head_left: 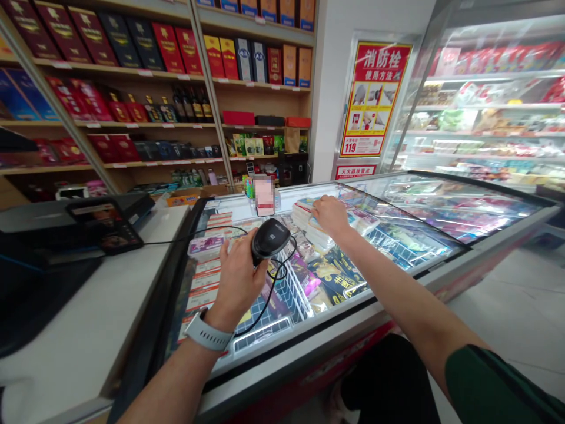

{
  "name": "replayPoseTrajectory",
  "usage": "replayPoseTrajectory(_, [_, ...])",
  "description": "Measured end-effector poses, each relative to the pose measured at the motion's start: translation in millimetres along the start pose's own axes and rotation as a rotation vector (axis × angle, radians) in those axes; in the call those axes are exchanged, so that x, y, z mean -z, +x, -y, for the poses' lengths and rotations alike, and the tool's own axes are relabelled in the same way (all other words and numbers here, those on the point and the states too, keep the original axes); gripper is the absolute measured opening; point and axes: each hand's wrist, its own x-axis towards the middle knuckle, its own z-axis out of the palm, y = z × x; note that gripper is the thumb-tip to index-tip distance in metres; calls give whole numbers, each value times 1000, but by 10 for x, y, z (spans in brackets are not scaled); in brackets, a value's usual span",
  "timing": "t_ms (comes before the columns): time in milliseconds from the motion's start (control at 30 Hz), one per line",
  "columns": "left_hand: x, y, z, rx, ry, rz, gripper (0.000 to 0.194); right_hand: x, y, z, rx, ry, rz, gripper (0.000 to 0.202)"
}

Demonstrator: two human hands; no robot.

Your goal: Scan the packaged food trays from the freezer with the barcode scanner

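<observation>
My left hand (238, 280) is closed around a black handheld barcode scanner (272, 237), whose cord loops down over the freezer's glass top. At the far side of the glass, my right hand (331, 213) is over a stack of flat white packages (309, 222). Its fingers are bent and pinch the top package; the fingertips are partly hidden. Left of the scanner lies a purple-and-clear packaged tray (205, 246). Upright beyond the scanner stands a phone-like panel with a blurred pink screen (265, 197).
Beneath the chest freezer's glass (353, 259) are wire baskets and colourful food packs. A white counter (145, 282) with a dark-screened device (105, 224) stands on the left. Shelves of boxes and bottles (172, 106) line the back; a lit refrigerated case (489, 112) stands right.
</observation>
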Motion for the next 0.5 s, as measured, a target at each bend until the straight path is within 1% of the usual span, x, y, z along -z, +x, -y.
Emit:
replayPoseTrajectory(133, [13, 5, -12, -1, -8, 5, 54, 3, 5, 17, -7, -33, 83, 30])
replayPoseTrajectory(200, [17, 7, -19, -2, -16, 5, 53, 38, -9, 26, -2, -30, 82, 33])
replayPoseTrajectory(267, [21, 6, -26, 2, -21, 3, 53, 79, -34, 50, 15, 12, 24, 35])
replayPoseTrajectory(367, [30, -2, -40, 20, -32, -10, 54, 89, -97, 137, 106, 150, -124, 34])
replayPoseTrajectory(433, [40, -9, -54, 28, -43, -28, 56, 21, -149, 245, 210, 272, -203, 34])
replayPoseTrajectory(500, [50, -14, -67, 31, -54, -46, 57, -117, -196, 400, 329, 403, -216, 32])
